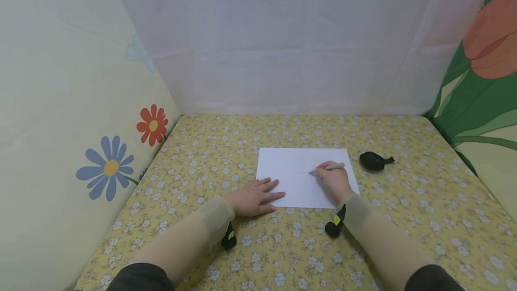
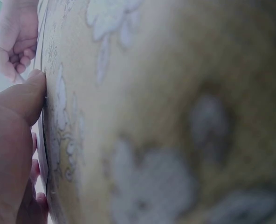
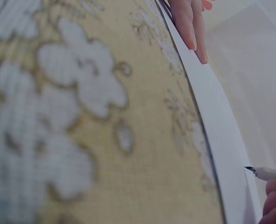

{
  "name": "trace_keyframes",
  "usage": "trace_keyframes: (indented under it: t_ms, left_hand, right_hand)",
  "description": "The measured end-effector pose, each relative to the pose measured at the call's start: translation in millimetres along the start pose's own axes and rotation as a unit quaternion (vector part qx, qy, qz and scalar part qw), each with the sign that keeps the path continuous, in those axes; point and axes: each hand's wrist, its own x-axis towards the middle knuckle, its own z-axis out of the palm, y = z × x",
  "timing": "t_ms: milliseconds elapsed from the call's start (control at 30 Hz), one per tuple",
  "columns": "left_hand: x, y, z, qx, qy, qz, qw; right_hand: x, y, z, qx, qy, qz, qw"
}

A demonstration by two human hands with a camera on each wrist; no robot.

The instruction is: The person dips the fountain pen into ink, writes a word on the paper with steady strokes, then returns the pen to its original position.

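Observation:
A white sheet of paper (image 1: pixel 299 158) lies on the flowered cloth. My left hand (image 1: pixel 254 197) rests on its lower left corner, fingers spread and pointing right. In the left wrist view the thumb (image 2: pixel 28 95) lies at the paper's edge. My right hand (image 1: pixel 333 178) pinches a pale grey pen (image 1: pixel 335 166) over the right half of the sheet. In the right wrist view the pen's dark pointed nib (image 3: pixel 250 168) shows close to the paper; whether it touches cannot be told. A faint thin line (image 1: pixel 300 172) runs left from the tip.
A black oval object with a short tail (image 1: pixel 372 161) sits right of the paper. The table's yellow flowered cloth (image 1: pixel 218 147) surrounds the sheet. A pale hanging cloth (image 1: pixel 303 57) closes the back, with flower-printed panels at both sides. Each wrist wears a small black camera.

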Motion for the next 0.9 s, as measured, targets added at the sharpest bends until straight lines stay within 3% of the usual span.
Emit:
trace_keyframes:
  t_ms: [900]
  left_hand:
    - [-0.6, 0.8, -2.9, 0.007, -0.002, 0.002, 1.0000]
  right_hand:
    - [2.5, 5.4, -3.2, -0.006, 0.025, 0.001, 1.000]
